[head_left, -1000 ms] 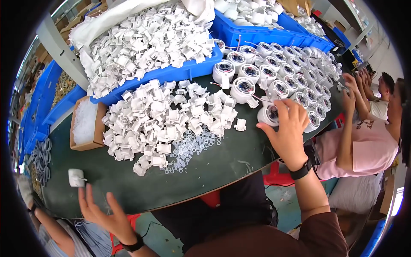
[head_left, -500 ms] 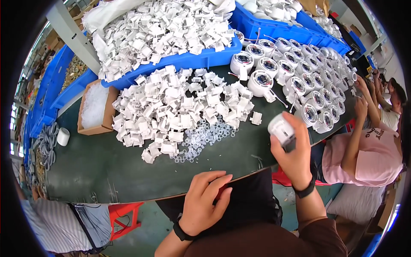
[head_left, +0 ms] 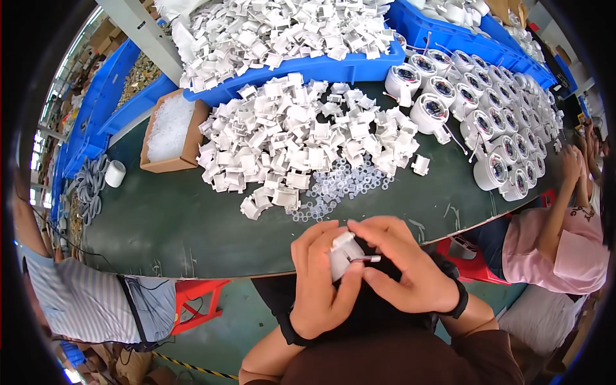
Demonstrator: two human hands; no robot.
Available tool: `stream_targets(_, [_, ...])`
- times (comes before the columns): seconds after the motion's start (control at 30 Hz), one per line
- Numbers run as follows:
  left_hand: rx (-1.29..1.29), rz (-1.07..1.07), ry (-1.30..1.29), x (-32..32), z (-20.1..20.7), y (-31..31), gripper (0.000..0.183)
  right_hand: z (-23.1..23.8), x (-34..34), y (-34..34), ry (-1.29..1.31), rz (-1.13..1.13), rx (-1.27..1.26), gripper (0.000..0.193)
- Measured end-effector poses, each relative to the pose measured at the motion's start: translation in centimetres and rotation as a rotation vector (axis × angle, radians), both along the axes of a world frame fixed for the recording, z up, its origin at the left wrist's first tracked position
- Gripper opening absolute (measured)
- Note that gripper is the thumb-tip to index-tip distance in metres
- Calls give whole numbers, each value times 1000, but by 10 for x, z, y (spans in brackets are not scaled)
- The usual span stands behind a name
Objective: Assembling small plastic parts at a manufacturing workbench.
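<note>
A white round plastic housing (head_left: pixel 342 262) is held between my two hands, just in front of the table's near edge. My left hand (head_left: pixel 319 282) is closed around its left side, with the thumb pressed on the front. At its upper right, my right hand (head_left: pixel 414 273) grips it with bent fingers. A small white tab sticks out toward the right thumb; the housing's far side is hidden by the fingers. Beyond my hands lies a scatter of small clear plastic rings (head_left: pixel 340 186), beside a heap of white plastic brackets (head_left: pixel 289 138).
Rows of white round housings with wires (head_left: pixel 494 122) stand at the right. Blue bins (head_left: pixel 308 72) line the back. A cardboard box (head_left: pixel 192 138) of clear pieces, grey cable coils (head_left: pixel 90 186) and a white cylinder (head_left: pixel 115 173) are at left. People sit on both sides.
My right hand has brought the white housing from over the table's right side back to my left hand, which has closed on it. The whole view has shifted slightly.
</note>
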State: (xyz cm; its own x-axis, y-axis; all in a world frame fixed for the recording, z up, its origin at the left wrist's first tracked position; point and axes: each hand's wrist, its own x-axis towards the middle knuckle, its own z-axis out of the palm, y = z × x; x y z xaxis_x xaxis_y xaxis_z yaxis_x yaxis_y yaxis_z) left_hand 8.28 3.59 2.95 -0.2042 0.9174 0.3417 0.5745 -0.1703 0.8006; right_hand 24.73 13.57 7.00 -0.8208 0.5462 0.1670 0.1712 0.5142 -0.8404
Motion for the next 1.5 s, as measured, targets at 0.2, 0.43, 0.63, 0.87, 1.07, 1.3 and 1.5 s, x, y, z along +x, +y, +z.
stream_targets(0.2, [12, 61, 102, 3, 9, 8, 37, -4, -10, -4, 263, -124, -351, 34])
stream_targets(0.43, [74, 115, 45, -4, 4, 12, 22, 2, -8, -7, 226, -214, -562, 16])
stream_targets(0.63, [82, 147, -52, -4, 5, 13, 16, -7, -18, -8, 254, -275, -294, 12])
stream_targets(0.87, [70, 49, -63, -9, 12, 16, 13, -6, -19, -10, 201, -354, -289, 12])
stream_targets(1.07, [37, 38, -93, -13, 13, 10, 11, 2, -7, 21, 114, -162, 47, 15])
stream_targets(1.3, [30, 27, -189, -17, 9, 11, 11, -9, 29, 93, -358, -338, 746, 27])
stream_targets(1.5, [16, 26, -214, -18, 9, 9, 11, -8, 36, 92, -315, -288, 591, 20])
